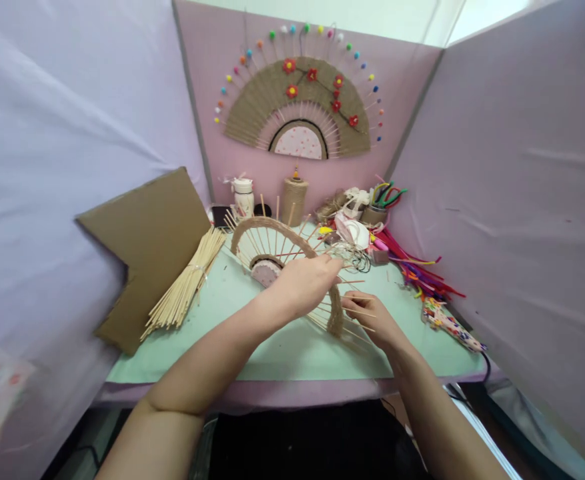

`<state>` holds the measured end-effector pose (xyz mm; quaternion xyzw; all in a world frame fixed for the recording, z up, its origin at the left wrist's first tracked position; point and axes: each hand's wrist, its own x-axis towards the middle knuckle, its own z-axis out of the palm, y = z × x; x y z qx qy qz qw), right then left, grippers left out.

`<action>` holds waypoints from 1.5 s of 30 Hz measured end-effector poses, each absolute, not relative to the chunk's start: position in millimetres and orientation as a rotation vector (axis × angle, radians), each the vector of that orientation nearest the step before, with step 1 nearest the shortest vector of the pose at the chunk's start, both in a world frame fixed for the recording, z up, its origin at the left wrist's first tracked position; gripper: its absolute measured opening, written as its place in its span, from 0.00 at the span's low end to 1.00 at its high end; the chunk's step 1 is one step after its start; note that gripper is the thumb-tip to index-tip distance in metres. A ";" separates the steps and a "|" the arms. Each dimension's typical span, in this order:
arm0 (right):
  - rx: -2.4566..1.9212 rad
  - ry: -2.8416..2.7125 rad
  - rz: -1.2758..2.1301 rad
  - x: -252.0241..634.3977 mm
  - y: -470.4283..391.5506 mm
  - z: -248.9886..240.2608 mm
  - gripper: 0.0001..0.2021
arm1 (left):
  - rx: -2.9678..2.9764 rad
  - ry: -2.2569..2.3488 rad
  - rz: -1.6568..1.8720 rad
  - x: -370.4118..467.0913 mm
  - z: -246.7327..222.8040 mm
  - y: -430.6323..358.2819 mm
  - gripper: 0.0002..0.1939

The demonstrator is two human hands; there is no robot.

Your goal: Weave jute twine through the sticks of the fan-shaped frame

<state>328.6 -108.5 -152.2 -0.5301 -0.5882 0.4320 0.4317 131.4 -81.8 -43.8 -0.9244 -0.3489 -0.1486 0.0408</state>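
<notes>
A half-round fan frame (275, 230) of thin wooden sticks, with a band of brown twine woven through them, is held tilted above the green table. My left hand (308, 283) reaches across it, fingers closed on the twine band near the upper right sticks. To the right, my right hand (367, 313) is closed among the stick ends at the frame's right edge; whatever its fingertips pinch is too small to make out. A pale dotted half-circle (265, 272) sits at the frame's centre, partly behind my left hand.
Bundled sticks (187, 287) lean on brown cardboard (147, 240) at left. A twine spool (295, 200) and white bottle (243, 197) stand behind. Coloured pipe cleaners (417, 273), a scissors pot (373, 215) and a patterned glue gun (452, 327) lie right. A finished fan (257, 100) hangs behind.
</notes>
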 end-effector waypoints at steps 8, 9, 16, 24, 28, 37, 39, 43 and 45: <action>-1.229 -1.336 1.106 325.8 -95.8 -167.9 0.19 | -2.760 -1.195 -0.540 140.7 -53.7 -73.5 0.11; -1.215 -1.305 1.092 323.9 -93.8 -168.4 0.19 | -2.753 -1.186 -0.575 140.3 -55.8 -69.8 0.11; -1.136 -1.437 1.076 289.9 -106.3 -140.1 0.16 | -2.779 -0.989 -1.118 106.8 -75.7 -45.5 0.10; -1.012 -1.532 1.046 231.1 -120.0 -148.7 0.12 | -2.729 -0.890 -1.466 58.8 -94.4 -53.5 0.08; -0.981 -1.539 1.052 226.6 -119.8 -156.4 0.13 | -2.659 -0.778 -1.623 57.0 -102.5 -50.1 0.05; -0.932 -1.547 0.952 238.4 -106.3 -142.4 0.11 | -2.520 -0.749 -1.580 69.1 -90.8 -45.4 0.05; -0.956 -1.556 0.938 244.7 -98.5 -141.0 0.11 | -2.463 -0.814 -1.575 73.9 -91.6 -42.7 0.06; -1.042 -1.517 0.975 254.2 -85.9 -147.1 0.13 | -2.452 -0.854 -1.558 80.8 -103.9 -36.8 0.05; -1.055 -1.479 1.015 256.2 -84.0 -150.9 0.13 | -2.448 -0.829 -1.544 82.0 -111.9 -35.8 0.04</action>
